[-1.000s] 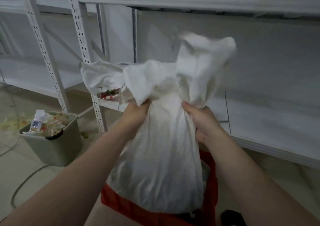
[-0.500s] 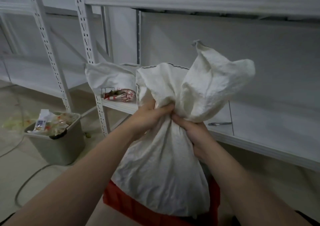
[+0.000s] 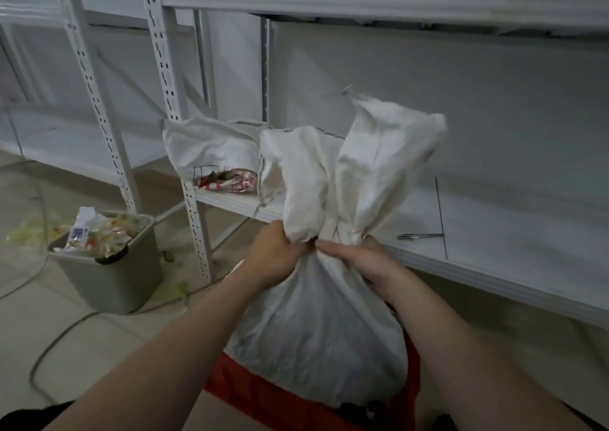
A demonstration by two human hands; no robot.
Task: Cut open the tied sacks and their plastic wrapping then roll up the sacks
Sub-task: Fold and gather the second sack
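A full white cloth sack (image 3: 316, 325) stands upright on a red crate (image 3: 263, 394) in front of me. My left hand (image 3: 275, 256) and my right hand (image 3: 359, 259) both grip its gathered neck, thumbs meeting at the middle. Above the hands the loose top of the sack flares out in two flaps (image 3: 372, 163). Another white sack (image 3: 211, 145) lies on the low shelf behind, with red-printed wrapping (image 3: 230, 180) at its mouth. Scissors (image 3: 420, 236) lie on the shelf to the right of my hands.
White metal shelving (image 3: 510, 242) runs along the wall, with perforated uprights (image 3: 194, 226) at left. A grey bin (image 3: 108, 265) full of plastic scraps stands on the floor at left. A cable (image 3: 49, 348) trails across the floor tiles.
My hands have come together from the sides of the sack's neck and have slid lower. The loose top has settled into two upright flaps, and the scissors on the shelf have come into sight.
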